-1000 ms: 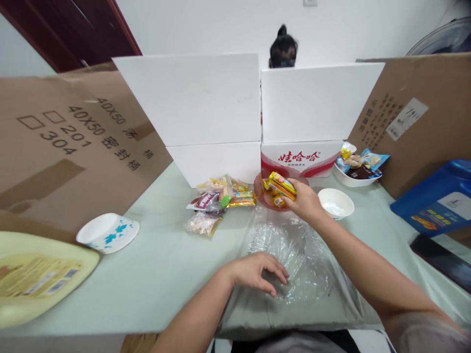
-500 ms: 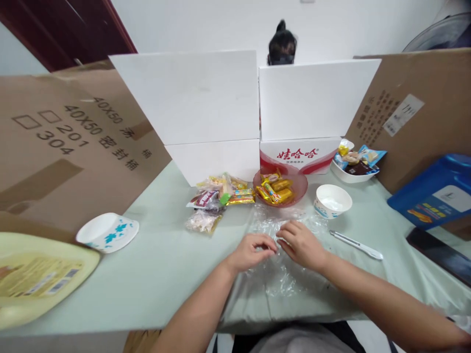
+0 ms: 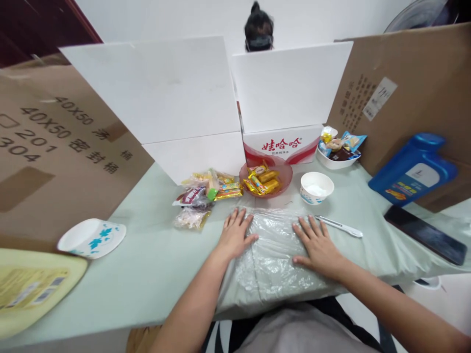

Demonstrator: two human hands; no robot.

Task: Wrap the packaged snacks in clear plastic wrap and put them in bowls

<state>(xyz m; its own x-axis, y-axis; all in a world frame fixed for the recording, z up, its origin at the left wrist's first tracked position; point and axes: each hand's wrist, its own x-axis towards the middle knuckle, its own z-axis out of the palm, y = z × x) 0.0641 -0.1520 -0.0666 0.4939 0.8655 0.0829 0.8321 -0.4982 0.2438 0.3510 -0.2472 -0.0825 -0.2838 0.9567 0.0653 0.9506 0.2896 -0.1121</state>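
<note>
A clear plastic bag or film lies spread over the front of the green-covered table. On its left edge my left hand rests flat, fingers spread. My right hand presses flat on the right side, fingers also apart. Just beyond the right fingertips lies a white utility knife. Behind the film stands a pink glass bowl with several yellow-wrapped snacks. A paper bowl with white contents is to its right. Packaged snacks lie in a pile beyond my left hand.
A tipped paper bowl and a pale yellow bottle lie at left. On the right are a blue bottle, a phone and a white dish of snacks. White and brown cardboard panels wall the back; a person sits behind.
My hands have moved apart from close together over the crumpled film and now lie flat on it. The film is more spread out. The view has shifted slightly.
</note>
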